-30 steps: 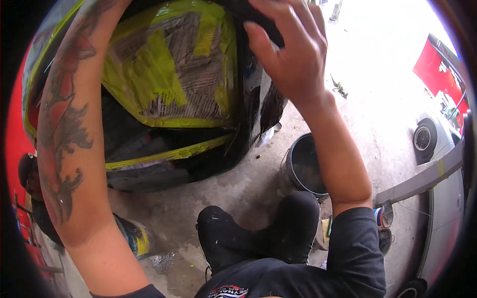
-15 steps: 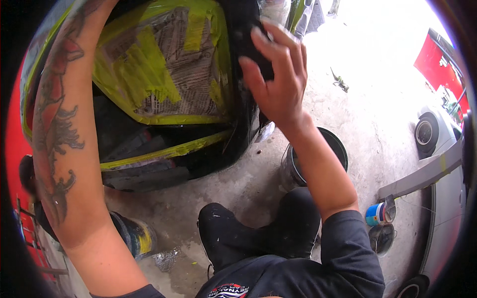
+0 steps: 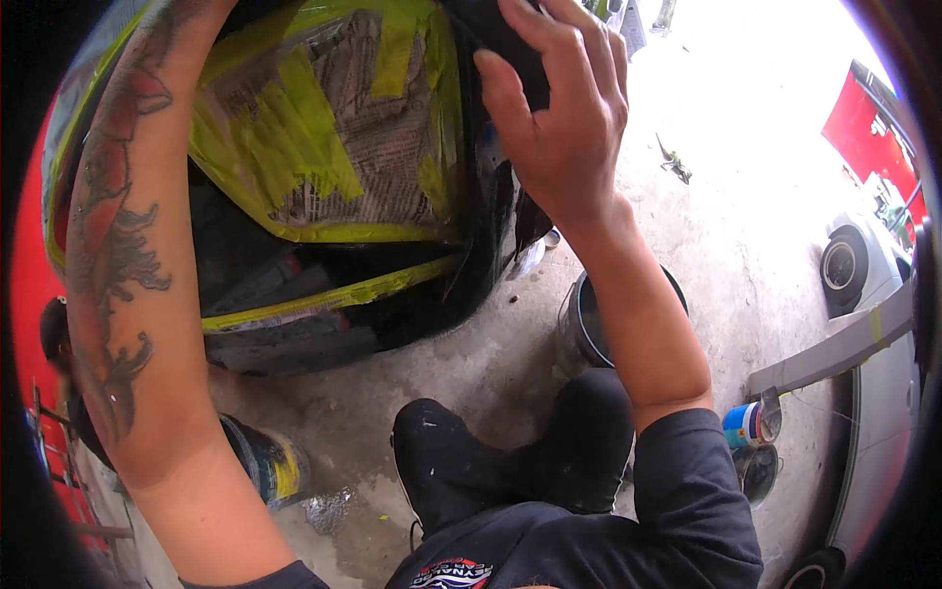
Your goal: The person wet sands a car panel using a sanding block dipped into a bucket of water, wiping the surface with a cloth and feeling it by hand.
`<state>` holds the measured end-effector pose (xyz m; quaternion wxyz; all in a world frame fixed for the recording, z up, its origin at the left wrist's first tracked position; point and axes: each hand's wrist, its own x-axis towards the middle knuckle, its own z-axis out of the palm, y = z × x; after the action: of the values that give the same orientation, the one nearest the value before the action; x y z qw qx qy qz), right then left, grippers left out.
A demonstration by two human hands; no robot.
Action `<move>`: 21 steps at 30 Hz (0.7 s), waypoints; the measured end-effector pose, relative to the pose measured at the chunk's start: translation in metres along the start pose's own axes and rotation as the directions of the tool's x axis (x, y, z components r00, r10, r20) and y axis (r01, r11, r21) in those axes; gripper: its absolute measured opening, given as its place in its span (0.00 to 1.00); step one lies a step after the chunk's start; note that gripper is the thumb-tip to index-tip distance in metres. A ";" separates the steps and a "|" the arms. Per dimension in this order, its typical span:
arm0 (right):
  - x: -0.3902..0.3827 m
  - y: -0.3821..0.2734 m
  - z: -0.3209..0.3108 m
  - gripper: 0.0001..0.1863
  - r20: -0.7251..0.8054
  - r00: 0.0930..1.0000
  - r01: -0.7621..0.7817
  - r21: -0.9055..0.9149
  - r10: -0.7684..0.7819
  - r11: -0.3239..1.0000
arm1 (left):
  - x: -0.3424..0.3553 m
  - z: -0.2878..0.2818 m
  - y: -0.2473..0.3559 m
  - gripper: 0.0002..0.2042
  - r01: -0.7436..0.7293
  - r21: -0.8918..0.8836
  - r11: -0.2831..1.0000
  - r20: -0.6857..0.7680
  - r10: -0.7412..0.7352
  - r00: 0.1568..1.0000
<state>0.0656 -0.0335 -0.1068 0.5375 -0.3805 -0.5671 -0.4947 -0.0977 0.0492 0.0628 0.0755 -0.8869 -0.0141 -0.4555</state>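
A dark car body section [image 3: 472, 257] in front of me has a panel covered with newspaper and yellow-green masking tape [image 3: 314, 118]. My right hand [image 3: 569, 123] lies over its dark right-hand edge at the top, fingers apart and slightly bent, with the thumb out to the side; whether the fingertips touch it is hard to tell. My tattooed left forearm runs up the left side, and the hand itself is out of frame above. A strip of yellow tape [image 3: 334, 294] crosses the lower dark part.
A dark bucket [image 3: 589, 329] stands by my right knee, with a small can [image 3: 743, 422] and another pail [image 3: 758, 476] further right. A grey panel [image 3: 814, 353] juts near a white car [image 3: 873, 432]. A stained bucket [image 3: 275, 461] and a partly hidden person [image 3: 57, 329] are at the left.
My right hand came down and leftward along the dark edge, then moved back up and slightly right. My left forearm shifted a little leftward.
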 end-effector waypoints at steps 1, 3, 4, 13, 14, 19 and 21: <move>-0.006 -0.001 -0.002 0.24 -0.001 1.000 0.000 0.006 0.000 1.000 | -0.001 -0.001 -0.002 0.13 0.004 0.005 1.000 0.001 -0.004 1.000; -0.016 -0.003 -0.012 0.23 0.111 0.993 -0.044 0.011 0.042 0.999 | 0.000 0.003 -0.003 0.13 -0.126 0.177 0.976 -0.050 0.137 0.989; -0.014 0.004 -0.012 0.23 0.088 0.996 0.012 0.011 -0.013 1.000 | 0.000 0.006 -0.002 0.13 -0.126 0.177 0.976 -0.055 0.138 0.989; 0.012 0.010 -0.010 0.23 0.023 0.988 0.154 0.064 -0.156 0.986 | -0.001 0.003 -0.001 0.13 -0.108 0.157 0.982 -0.105 0.125 0.987; 0.007 0.011 -0.010 0.24 0.024 0.987 0.159 0.065 -0.161 0.985 | 0.003 0.003 -0.008 0.13 -0.120 0.193 0.974 -0.073 0.137 0.988; 0.026 0.014 -0.003 0.24 0.004 0.985 0.173 0.039 -0.174 0.984 | -0.001 0.011 0.000 0.14 -0.147 0.292 0.945 -0.086 0.179 0.980; 0.025 0.013 -0.002 0.24 -0.030 0.981 0.191 0.061 -0.190 0.980 | 0.000 0.007 -0.002 0.14 -0.054 0.125 0.991 -0.092 0.065 0.994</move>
<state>0.0750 -0.0356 -0.0802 0.5064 -0.3011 -0.6097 -0.5302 -0.0927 0.0521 0.0589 0.1438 -0.8579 -0.0118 -0.4932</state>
